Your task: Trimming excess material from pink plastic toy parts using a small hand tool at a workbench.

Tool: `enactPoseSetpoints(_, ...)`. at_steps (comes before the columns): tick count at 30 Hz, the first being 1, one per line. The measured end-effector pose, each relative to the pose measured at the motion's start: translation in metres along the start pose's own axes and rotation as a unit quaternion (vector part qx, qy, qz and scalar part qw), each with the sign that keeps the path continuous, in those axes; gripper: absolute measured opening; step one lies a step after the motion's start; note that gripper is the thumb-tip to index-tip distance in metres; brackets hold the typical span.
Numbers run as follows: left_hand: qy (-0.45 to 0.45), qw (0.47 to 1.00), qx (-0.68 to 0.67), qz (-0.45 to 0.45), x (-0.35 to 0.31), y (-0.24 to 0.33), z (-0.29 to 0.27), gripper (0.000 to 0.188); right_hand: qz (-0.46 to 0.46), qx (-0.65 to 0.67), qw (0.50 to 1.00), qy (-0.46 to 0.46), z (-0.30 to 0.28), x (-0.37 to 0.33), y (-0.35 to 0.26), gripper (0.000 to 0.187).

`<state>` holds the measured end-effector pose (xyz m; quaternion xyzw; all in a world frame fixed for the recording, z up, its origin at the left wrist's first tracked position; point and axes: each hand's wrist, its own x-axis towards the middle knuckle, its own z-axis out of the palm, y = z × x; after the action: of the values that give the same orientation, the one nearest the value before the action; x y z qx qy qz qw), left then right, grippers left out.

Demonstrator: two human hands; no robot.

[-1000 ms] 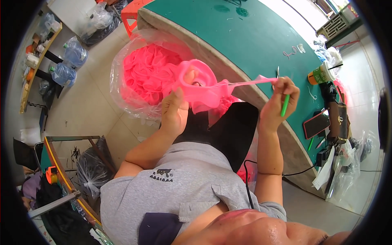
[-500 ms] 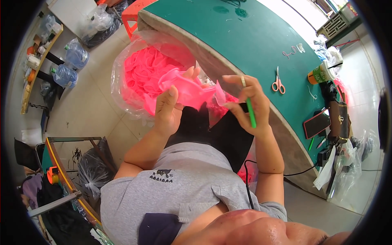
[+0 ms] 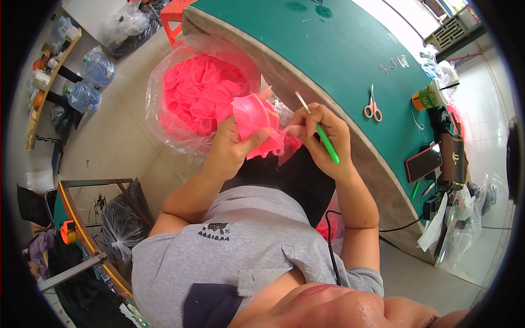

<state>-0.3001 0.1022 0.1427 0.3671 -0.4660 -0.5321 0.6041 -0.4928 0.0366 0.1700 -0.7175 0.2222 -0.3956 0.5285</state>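
A piece of bright pink sheer fabric (image 3: 252,116) is gathered in my left hand (image 3: 231,146), its thumb pressed over the front and its fingers behind. My right hand (image 3: 332,134) is closed around a green-handled tool (image 3: 327,144). The tool's thin metal shaft points up and away from me; its exact kind is hard to tell. My right fingertips are at the fabric's right edge, where they seem to pinch it. Beyond my left hand, a heap of similar pink fabric (image 3: 199,90) fills a clear plastic bag (image 3: 156,112).
The green-topped table (image 3: 333,60) curves along the right, with scissors (image 3: 373,104), a phone (image 3: 424,164), a drink cup (image 3: 429,98) and a brown bag (image 3: 453,161). A red stool (image 3: 172,19) stands at its far end. Water jugs (image 3: 85,98) sit at far left; a frame (image 3: 90,232) stands near left.
The pink fabric was stretched between both hands; now it is bunched nearer my left hand. My right hand has turned, so the tool's metal shaft shows.
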Motion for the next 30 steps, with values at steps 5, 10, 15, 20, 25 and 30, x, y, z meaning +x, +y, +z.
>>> enactPoseSetpoints(5, -0.014, 0.990, 0.107, 0.096, 0.004, -0.004, 0.002, 0.031, -0.078, -0.039, 0.996, -0.014, 0.009, 0.002, 0.002, 0.026)
enactPoseSetpoints(10, -0.020, 0.997, 0.059, 0.042, 0.005, -0.002, 0.000, 0.028, -0.040, -0.037, 0.997, -0.057, 0.008, 0.005, 0.002, 0.026)
enactPoseSetpoints(15, -0.012, 0.999, 0.047, 0.017, 0.004, 0.001, 0.005, 0.028, -0.110, -0.135, 0.985, 0.000, 0.015, 0.003, 0.003, 0.027)
enactPoseSetpoints(20, 0.036, 0.991, 0.087, 0.098, 0.004, -0.006, 0.007, 0.030, -0.150, -0.186, 0.971, 0.015, 0.017, -0.003, -0.002, 0.033)
enactPoseSetpoints(25, 0.076, 0.995, -0.059, -0.007, 0.006, -0.006, 0.003, 0.043, -0.227, -0.232, 0.945, -0.048, 0.009, -0.007, -0.005, 0.034)
enactPoseSetpoints(30, 0.072, 0.993, -0.088, -0.038, 0.009, -0.004, 0.005, 0.053, -0.191, -0.216, 0.958, 0.002, 0.007, -0.015, -0.006, 0.028)
